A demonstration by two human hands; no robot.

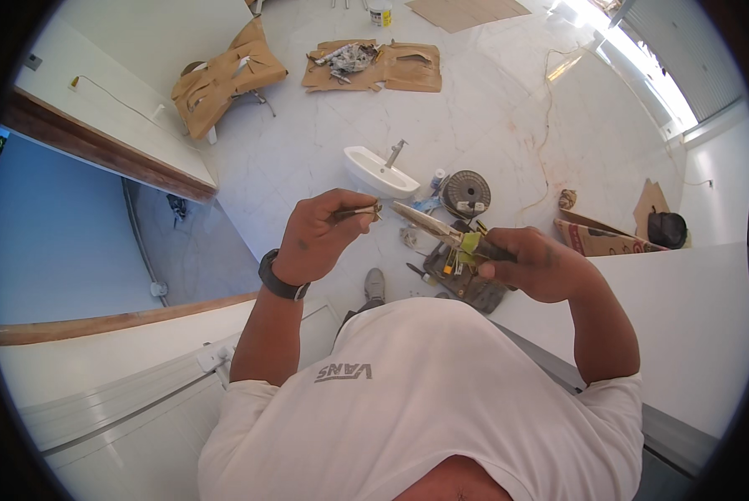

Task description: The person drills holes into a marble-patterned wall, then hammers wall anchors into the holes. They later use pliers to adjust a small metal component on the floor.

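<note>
My left hand (312, 238), with a dark watch on its wrist, is raised at the centre. Its thumb and fingertips pinch a small thin piece (378, 210), greyish and too small to name. Opposite it, my right hand (531, 260) is closed round the dark grip of a tool with a long pale metal front (425, 222) and a yellow-green part by the grip. The metal front points left toward the pinched piece, with a small gap between them. My right fingers hide part of the grip.
Below on the floor lie a white washbasin (366, 171) with a tap (396, 153), a round dark reel (466, 194) and a tray of tools (479, 292). Farther off are cardboard pieces (414, 67), a paper-covered chair (228, 79) and a bucket (380, 13). A cardboard box (596, 238) stands right.
</note>
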